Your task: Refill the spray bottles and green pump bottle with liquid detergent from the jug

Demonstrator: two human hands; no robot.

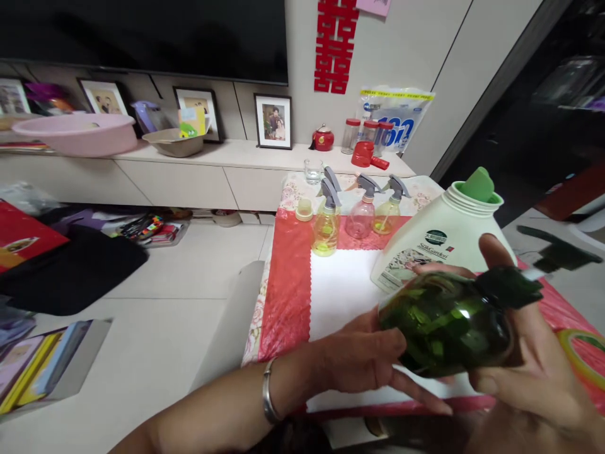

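A dark green, see-through pump bottle (444, 321) is held tilted almost onto its side above the table, its black pump head pointing right. My right hand (543, 372) grips it around the neck and shoulder. At the bottle's base, my left hand (368, 356) supports it from the left and below, with one finger stretched out underneath. Just behind stands a large pale green SilkGarden jug (435, 227), uncapped, with a green piece in its mouth. Several clear spray bottles with grey triggers stand farther back, among them a yellow one (325, 230) and a pink one (360, 217).
A white sheet (335, 296) lies on the red table cover (286, 296). Near the spray bottles are a small yellowish cap (304, 210) and a glass cup (312, 170). A roll of tape (583, 353) lies at the right edge. Behind runs a low cabinet (189, 180) bearing frames and basins.
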